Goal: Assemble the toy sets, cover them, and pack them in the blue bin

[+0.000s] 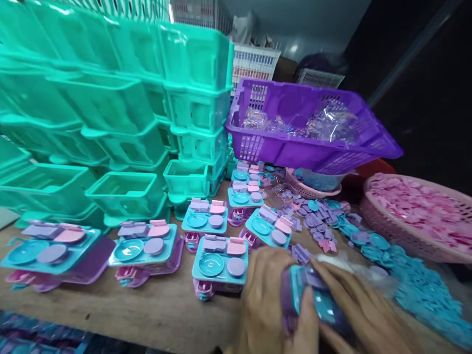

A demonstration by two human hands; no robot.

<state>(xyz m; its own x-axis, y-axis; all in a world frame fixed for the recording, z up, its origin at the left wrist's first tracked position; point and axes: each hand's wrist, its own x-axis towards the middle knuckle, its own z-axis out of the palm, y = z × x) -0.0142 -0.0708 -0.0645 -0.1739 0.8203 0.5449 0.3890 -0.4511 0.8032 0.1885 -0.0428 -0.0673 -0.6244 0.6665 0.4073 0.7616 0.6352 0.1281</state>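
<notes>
Between my two hands, near the front edge of the table, is a toy kitchen set (325,304) with a purple body and turquoise top. My left hand (263,295) wraps around its left side. My right hand (368,309) closes over its right side, fingers blurred by motion. Something clear, like thin plastic film (354,268), shows behind my right hand. Just left of my hands stands a matching toy kitchen set (221,263), topped with a turquoise pan, a lilac disc and lilac and pink pieces. Several more sets stand further left and behind.
Green bins (127,194) are stacked at the left and back. A purple crate (313,150) holding clear-wrapped items stands behind. Loose lilac pieces (319,219) and turquoise pieces (420,280) lie to the right, beside a pink basket (383,209) of pink parts.
</notes>
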